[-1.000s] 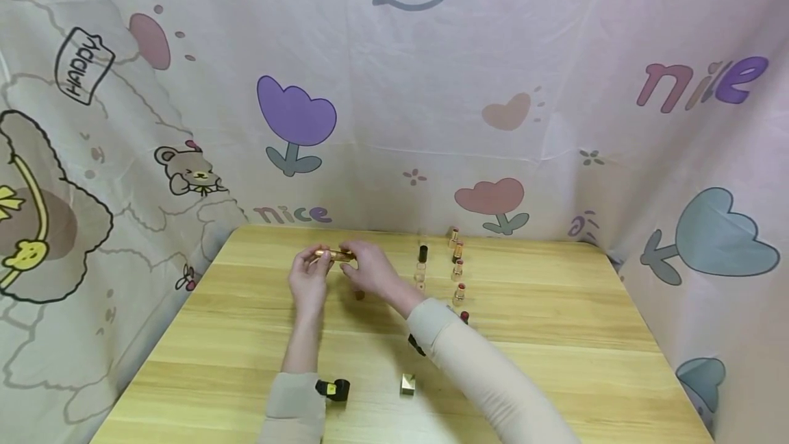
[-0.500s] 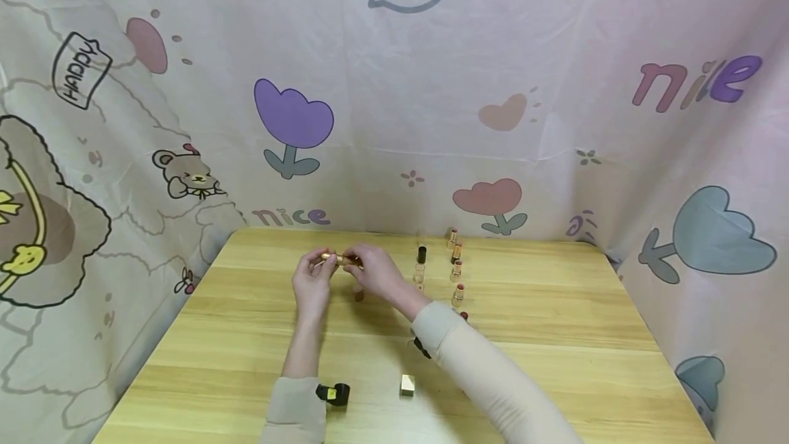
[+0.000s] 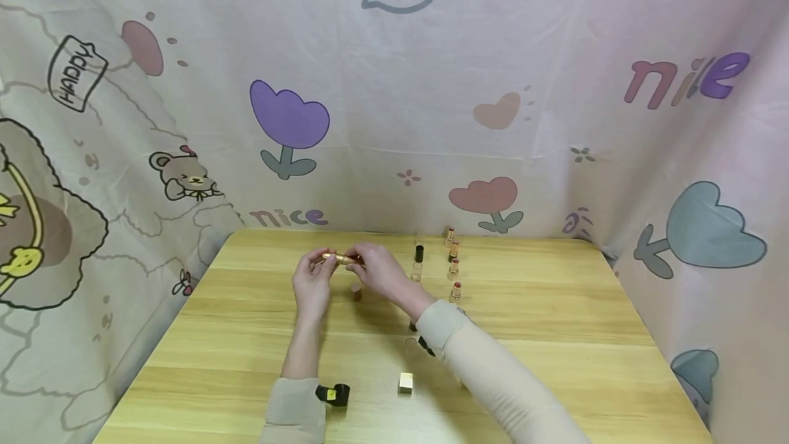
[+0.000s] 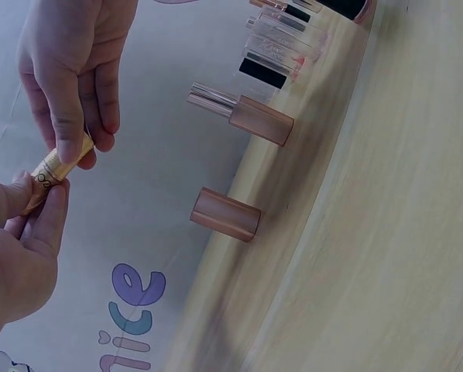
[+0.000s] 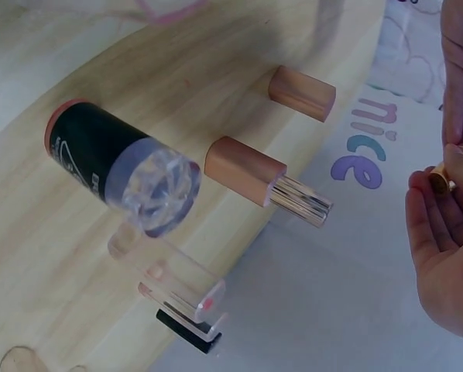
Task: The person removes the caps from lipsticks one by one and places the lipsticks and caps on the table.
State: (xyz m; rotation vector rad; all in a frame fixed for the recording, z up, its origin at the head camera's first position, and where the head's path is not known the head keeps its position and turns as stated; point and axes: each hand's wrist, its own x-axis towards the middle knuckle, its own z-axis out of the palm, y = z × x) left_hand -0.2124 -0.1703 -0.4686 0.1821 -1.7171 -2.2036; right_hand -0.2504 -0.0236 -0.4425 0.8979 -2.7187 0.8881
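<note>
Above the table's far left part, both hands meet at a slim gold lipstick tube (image 3: 341,259). My left hand (image 3: 311,284) pinches its left end between thumb and fingers. My right hand (image 3: 377,270) grips the other end, its fingertips covering that part. In the left wrist view, dark lettering shows on the gold tube (image 4: 52,169). Below the hands stand a rose-gold cap (image 4: 225,214) and, beside it, a rose-gold lipstick base (image 4: 261,120) with a shiny metal inner tube.
To the right stand several uncapped lipsticks (image 3: 455,291) in a column. Left of them are clear cases and a black piece (image 3: 419,253). A gold box-shaped piece (image 3: 405,383) sits near the front. A dark green, clear-ended cylinder (image 5: 100,151) stands near the right wrist.
The right hand has closed in on the gold tube's right end, and the tube has shifted slightly right. The left hand keeps its pinch. The head view has turned a little.
</note>
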